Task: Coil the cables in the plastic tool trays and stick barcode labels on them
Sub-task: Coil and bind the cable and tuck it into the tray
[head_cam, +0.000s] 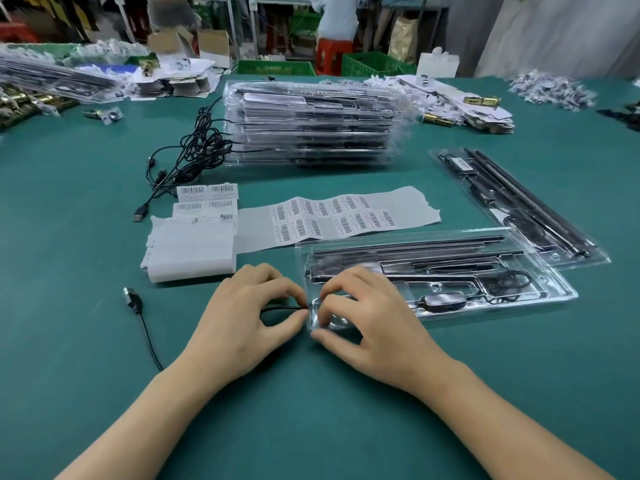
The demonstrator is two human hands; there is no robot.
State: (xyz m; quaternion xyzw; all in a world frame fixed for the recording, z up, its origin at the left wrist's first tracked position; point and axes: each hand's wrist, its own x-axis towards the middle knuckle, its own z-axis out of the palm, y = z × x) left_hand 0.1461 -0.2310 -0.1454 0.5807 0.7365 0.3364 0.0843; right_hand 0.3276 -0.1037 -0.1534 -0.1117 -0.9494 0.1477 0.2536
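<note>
A clear plastic tool tray [540,282] with black rods and a small control box lies on the green table before me. Its black cable [147,336] runs left across the table to a USB plug. My left hand [242,317] pinches the cable just beside the tray's left end. My right hand [367,317] has its fingertips curled on the tray's left corner, next to the cable. A strip of barcode labels [332,216] lies behind the tray, beside a folded stack of label backing [194,251].
A second tray [519,206] lies to the right, angled. A tall stack of trays [311,123] stands at the centre back, with tangled black cables [194,147] spilling to its left. Cardboard pieces, brass hardware and green crates crowd the far edge.
</note>
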